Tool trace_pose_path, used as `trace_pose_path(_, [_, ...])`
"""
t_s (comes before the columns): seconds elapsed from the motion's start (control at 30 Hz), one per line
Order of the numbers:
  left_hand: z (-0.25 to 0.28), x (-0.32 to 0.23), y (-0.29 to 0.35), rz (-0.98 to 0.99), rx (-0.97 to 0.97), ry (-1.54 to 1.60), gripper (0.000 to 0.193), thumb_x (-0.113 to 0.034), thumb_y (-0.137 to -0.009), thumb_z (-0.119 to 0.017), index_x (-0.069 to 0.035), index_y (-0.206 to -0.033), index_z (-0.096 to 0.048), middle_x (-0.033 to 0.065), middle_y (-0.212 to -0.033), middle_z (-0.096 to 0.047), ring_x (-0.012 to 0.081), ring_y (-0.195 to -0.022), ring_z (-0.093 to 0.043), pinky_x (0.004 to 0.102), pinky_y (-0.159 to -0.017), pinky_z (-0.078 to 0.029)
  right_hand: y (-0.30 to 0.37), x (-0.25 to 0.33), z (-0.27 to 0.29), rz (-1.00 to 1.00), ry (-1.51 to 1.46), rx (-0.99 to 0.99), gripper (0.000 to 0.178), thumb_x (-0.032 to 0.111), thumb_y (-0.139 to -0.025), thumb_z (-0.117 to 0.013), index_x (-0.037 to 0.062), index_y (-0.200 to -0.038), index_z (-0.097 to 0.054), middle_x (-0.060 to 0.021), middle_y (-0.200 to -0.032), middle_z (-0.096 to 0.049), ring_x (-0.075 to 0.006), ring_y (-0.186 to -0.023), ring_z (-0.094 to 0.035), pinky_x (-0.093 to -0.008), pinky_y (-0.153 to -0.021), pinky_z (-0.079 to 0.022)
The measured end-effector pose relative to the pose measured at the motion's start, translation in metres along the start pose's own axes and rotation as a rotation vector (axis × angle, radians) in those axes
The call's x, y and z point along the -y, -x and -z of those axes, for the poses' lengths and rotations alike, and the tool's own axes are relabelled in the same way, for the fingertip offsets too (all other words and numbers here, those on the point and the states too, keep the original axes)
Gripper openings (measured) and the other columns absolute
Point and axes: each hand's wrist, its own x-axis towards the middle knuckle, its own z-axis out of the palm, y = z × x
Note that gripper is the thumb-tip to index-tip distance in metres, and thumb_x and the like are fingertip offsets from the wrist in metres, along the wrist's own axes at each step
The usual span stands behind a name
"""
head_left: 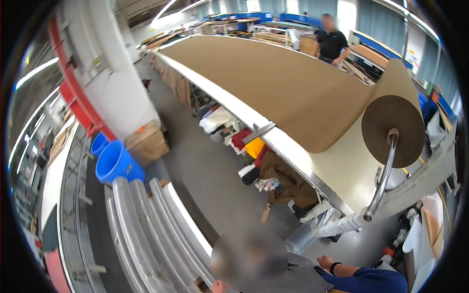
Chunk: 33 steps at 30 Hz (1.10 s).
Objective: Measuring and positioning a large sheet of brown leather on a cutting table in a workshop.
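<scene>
The wearer's own hands do not show in the head view, so whether they are open or gripping anything I cannot tell; a co-worker low in the picture is blurred, with only a hand [324, 262] and a blue sleeve [366, 281] clear. The brown paper roll [393, 131] sits on a metal bar [382, 180] at the near end of the long bench [293, 146]. Its sheet [273, 78] lies spread flat far down the bench, well above that hand.
</scene>
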Motion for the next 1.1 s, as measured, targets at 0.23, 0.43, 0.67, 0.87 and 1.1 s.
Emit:
trace_pose_path(0.23, [0.059,-0.099,-0.126,-0.325,0.498,-0.557,0.036,-0.023,-0.086,-0.061,-0.001,-0.114,-0.06,0.0199,-0.092,-0.067,0.0419,-0.087,-0.061,0.0472,-0.079,-0.049,-0.051,0.121,0.057,-0.47,-0.863,-0.135,0.037,0.038,-0.089,-0.055,0.0024,-0.097,-0.063,-0.0201,-0.091,-0.067,-0.0359,-0.087,-0.066,-0.044,-0.076,-0.051])
trace_pose_path(0.43, [0.102,-0.178,-0.318,-0.151,0.263,-0.504,0.041,-0.028,-0.089,-0.057,0.001,-0.119,-0.058,0.0237,-0.107,-0.064,0.0402,-0.098,-0.058,0.0469,-0.081,-0.047,-0.128,0.187,0.135,-0.349,-0.928,-0.579,0.038,0.036,-0.092,-0.053,0.0015,-0.105,-0.063,-0.017,-0.087,-0.069,-0.0284,-0.079,-0.067,-0.0379,-0.076,-0.052])
trace_pose_path(0.67, [0.115,-0.309,-0.533,-0.372,0.354,-0.853,0.052,-0.037,-0.092,-0.054,0.001,-0.126,-0.052,0.0207,-0.115,-0.061,0.0336,-0.105,-0.059,0.0424,-0.083,-0.049,-0.185,0.263,0.311,-0.423,-1.166,-1.097,0.026,0.023,-0.095,-0.053,0.0002,-0.105,-0.061,-0.0114,-0.083,-0.068,-0.0178,-0.073,-0.066,-0.0311,-0.067,-0.052])
trace_pose_path(0.87, [0.078,-0.481,-0.668,-0.103,0.281,-0.064,0.033,-0.012,-0.09,-0.057,-0.004,-0.119,-0.044,0.0074,-0.091,-0.052,0.0133,-0.054,-0.05,0.0264,-0.041,-0.041,-0.229,0.257,0.366,-0.49,-1.155,-1.293,0.029,0.029,-0.098,-0.052,0.0028,-0.11,-0.056,-0.006,-0.087,-0.063,-0.0111,-0.067,-0.061,-0.0242,-0.053,-0.049])
trace_pose_path(1.1, [0.058,-0.641,-0.792,-0.388,0.097,-0.201,0.049,-0.017,-0.089,-0.062,0.006,-0.128,-0.044,0.0214,-0.119,-0.053,0.0304,-0.109,-0.053,0.0384,-0.094,-0.043,-0.276,0.27,0.44,-0.596,-1.493,-1.398,0.027,0.028,-0.1,-0.047,0.0036,-0.111,-0.053,-0.0058,-0.093,-0.059,-0.0137,-0.072,-0.062,-0.0262,-0.058,-0.055])
